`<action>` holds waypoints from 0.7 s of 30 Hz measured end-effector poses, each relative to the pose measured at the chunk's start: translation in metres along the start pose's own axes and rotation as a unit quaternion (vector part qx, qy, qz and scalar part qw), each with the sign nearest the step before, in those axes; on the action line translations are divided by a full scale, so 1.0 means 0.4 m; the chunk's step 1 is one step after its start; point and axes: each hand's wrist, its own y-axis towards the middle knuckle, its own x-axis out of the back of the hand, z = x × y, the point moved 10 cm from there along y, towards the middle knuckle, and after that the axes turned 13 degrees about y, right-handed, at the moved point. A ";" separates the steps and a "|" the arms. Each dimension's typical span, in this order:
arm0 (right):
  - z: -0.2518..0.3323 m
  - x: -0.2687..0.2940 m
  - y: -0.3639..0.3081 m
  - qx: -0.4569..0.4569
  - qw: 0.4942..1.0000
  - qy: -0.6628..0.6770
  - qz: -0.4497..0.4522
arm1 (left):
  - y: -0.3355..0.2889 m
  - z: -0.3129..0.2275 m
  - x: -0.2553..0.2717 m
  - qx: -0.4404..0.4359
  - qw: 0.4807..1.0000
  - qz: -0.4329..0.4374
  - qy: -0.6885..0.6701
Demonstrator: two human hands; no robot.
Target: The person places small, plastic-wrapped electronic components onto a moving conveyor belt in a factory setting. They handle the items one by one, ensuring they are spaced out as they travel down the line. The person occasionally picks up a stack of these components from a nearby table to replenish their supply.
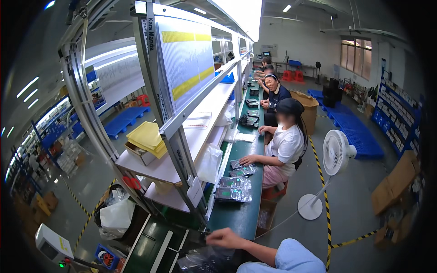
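My right hand (224, 238) reaches in from the lower right, past a light blue sleeve (298, 257). Its fingers are curled together just above the near end of the green bench top (232, 218); whatever they grip is too small or hidden to make out. Below it, at the bottom edge, lie clear plastic bags (205, 260) with dark contents, partly cut off. Farther along the bench are flat dark items in clear bags (233, 189), in a short stack. My left hand does not show.
A co-worker in white (287, 143) sits along the bench, one hand on bagged items (241, 169); more people sit beyond. A metal post (182, 168) and shelf (170, 175) border the bench. Rails (161, 250) lie at lower left. A white fan (336, 152) stands right.
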 end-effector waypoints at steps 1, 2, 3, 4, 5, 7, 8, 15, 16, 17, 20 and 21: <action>0.011 0.032 -0.004 0.001 0.998 0.040 -0.051 | -0.020 -0.007 0.006 -0.002 1.000 -0.008 -0.004; 0.015 0.064 -0.009 0.004 0.992 0.078 -0.098 | -0.043 -0.020 0.015 -0.004 1.000 -0.017 -0.009; -0.007 0.089 -0.008 0.004 0.986 0.120 -0.113 | -0.123 -0.045 -0.136 0.044 0.926 0.336 -0.166; -0.019 0.094 -0.014 -0.011 0.995 0.045 -0.091 | -0.142 -0.051 0.050 -0.058 0.998 -0.003 0.007; -0.039 0.067 -0.028 -0.073 0.994 -0.041 -0.066 | -0.197 -0.073 0.093 -0.116 0.989 -0.042 0.081; -0.209 0.017 -0.067 -0.129 0.989 -0.027 0.072 | -0.271 -0.030 0.222 -0.142 0.979 -0.099 0.110; -0.247 -0.028 -0.092 -0.174 0.972 0.001 0.156 | -0.306 0.010 0.297 -0.120 0.983 -0.125 0.065; -0.244 -0.062 -0.133 -0.157 0.985 0.016 0.069 | -0.583 0.128 0.550 -0.032 0.966 -0.244 -0.079; -0.263 -0.051 -0.130 -0.152 0.987 0.026 0.052 | -0.536 0.127 0.559 -0.020 0.971 -0.222 -0.084; -0.272 -0.045 -0.125 -0.151 0.987 0.032 0.036 | -0.495 0.087 0.525 -0.065 0.966 -0.237 -0.076; -0.293 -0.020 -0.119 -0.142 0.988 0.048 -0.020 | -0.322 -0.055 0.218 -0.140 0.985 -0.099 -0.004; -0.290 -0.027 -0.110 -0.137 0.988 0.057 -0.033 | -0.231 -0.081 0.187 -0.139 0.986 -0.087 0.029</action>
